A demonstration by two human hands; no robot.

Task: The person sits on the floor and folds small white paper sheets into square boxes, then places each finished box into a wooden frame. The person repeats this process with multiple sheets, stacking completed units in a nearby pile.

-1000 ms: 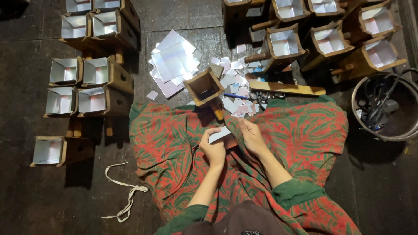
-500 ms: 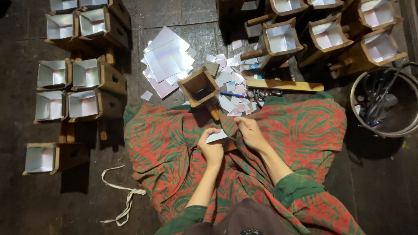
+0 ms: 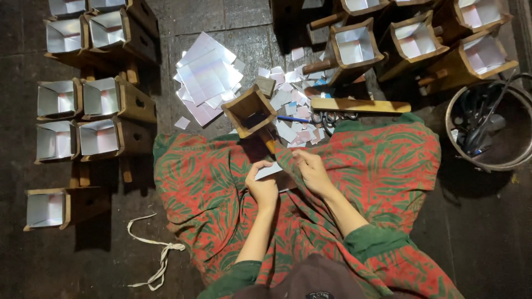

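I sit on the floor with a red and green patterned cloth [image 3: 360,160] across my lap. My left hand [image 3: 262,187] pinches a small white paper piece [image 3: 270,170] over the lap. Beside it, my right hand [image 3: 312,169] rests with curled fingers on the cloth, touching the paper's far edge. Just beyond my hands an unlined wooden box with a handle [image 3: 250,112] stands tilted, its inside dark.
Shiny paper sheets [image 3: 206,80] and small scraps [image 3: 291,97] lie ahead. Scissors [image 3: 321,117] and a wooden stick [image 3: 360,105] lie beside them. Foil-lined wooden boxes [image 3: 100,99] stand left, more [image 3: 354,47] at upper right. A round tub of tools [image 3: 487,127] sits right. A white cord [image 3: 158,254] lies lower left.
The view has shifted slightly. My hands stay together over the lap, still working the paper piece, with little visible change.
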